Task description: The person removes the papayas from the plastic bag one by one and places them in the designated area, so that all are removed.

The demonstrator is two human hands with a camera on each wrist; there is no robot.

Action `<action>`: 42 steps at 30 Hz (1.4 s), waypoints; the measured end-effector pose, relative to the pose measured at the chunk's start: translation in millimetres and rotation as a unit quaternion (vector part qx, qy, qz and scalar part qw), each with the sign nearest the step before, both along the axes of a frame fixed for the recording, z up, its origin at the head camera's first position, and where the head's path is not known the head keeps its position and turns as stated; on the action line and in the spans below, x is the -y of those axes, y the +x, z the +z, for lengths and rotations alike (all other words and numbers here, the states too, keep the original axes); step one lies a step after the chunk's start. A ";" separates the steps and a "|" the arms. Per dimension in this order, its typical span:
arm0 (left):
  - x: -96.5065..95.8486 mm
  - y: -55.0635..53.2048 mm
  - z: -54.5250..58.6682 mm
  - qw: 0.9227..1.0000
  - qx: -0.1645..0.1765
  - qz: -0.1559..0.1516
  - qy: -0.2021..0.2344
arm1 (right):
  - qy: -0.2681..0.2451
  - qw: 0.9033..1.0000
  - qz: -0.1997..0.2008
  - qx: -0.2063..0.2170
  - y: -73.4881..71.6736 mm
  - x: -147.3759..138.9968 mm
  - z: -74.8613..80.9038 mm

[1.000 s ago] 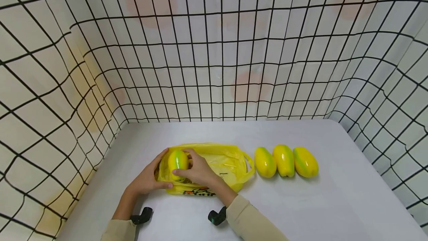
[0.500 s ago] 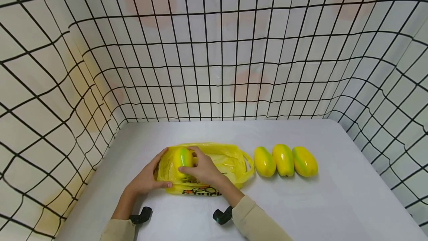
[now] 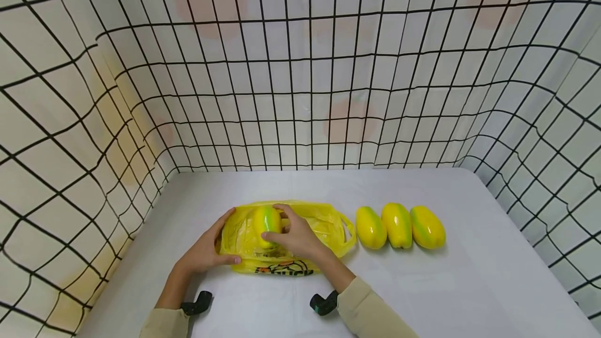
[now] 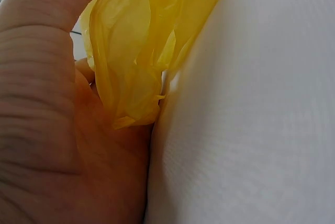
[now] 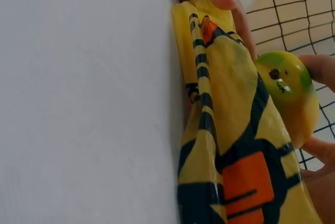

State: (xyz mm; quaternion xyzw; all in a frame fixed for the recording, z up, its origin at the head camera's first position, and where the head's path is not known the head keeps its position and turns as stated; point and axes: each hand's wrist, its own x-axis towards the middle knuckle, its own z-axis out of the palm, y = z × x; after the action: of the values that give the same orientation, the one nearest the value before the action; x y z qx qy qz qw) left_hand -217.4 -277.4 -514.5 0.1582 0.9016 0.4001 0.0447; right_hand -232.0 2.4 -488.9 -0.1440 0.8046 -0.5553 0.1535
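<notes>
A yellow plastic bag [image 3: 246, 265] with dark print lies on its side edge, its mouth spread upward, in the middle of the white table. My left hand [image 3: 205, 250] holds the bag's left end, thumb along the front and fingers behind it. In the left wrist view, crumpled yellow film [image 4: 131, 51] sits between thumb and fingers. My right hand [image 3: 299, 236] grips a glossy yellow-green mango [image 3: 265, 223] over the bag's mouth. From the right wrist view, the mango [image 5: 287, 96] shows its dark-spotted end beyond the bag's printed wall; its lower side is partly hidden by the bag.
Three more mangoes stand in a row right of the bag: a left one [image 3: 371, 227], a middle one [image 3: 397, 225] and a right one [image 3: 428, 227]. The bag's handle loop [image 3: 349, 233] reaches toward them. A black grid net [image 3: 310, 93] surrounds the white table [image 3: 451, 286].
My right hand has moved to the right with the mango, from the bag's left end toward its middle. More of the front print shows. My left hand stays in place.
</notes>
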 end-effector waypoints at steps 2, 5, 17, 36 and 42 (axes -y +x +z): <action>-0.6 0.4 0.5 1.000 0.002 0.001 0.001 | 0.001 1.000 -0.002 -0.001 0.6 -3.2 1.9; -1.1 0.7 0.8 1.000 0.004 0.001 0.003 | 0.000 1.000 -0.003 -0.002 2.0 -7.9 5.5; -1.4 0.1 1.8 1.000 0.009 0.007 0.002 | 0.000 0.999 0.012 -0.036 3.2 -30.2 15.1; -0.8 0.7 -0.2 1.000 0.002 -0.003 0.008 | 0.008 0.998 -0.030 -0.047 8.4 -70.9 29.6; 0.0 0.6 -1.1 1.000 -0.013 -0.009 0.003 | -0.017 0.999 -0.034 -0.038 7.8 -84.6 33.1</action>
State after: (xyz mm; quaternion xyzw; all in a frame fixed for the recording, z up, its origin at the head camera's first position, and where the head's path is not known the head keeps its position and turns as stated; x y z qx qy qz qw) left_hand -216.8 -277.3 -515.5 0.1716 0.8994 0.4004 0.0357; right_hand -224.2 87.0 -455.8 -0.1400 0.8050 -0.5676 0.1009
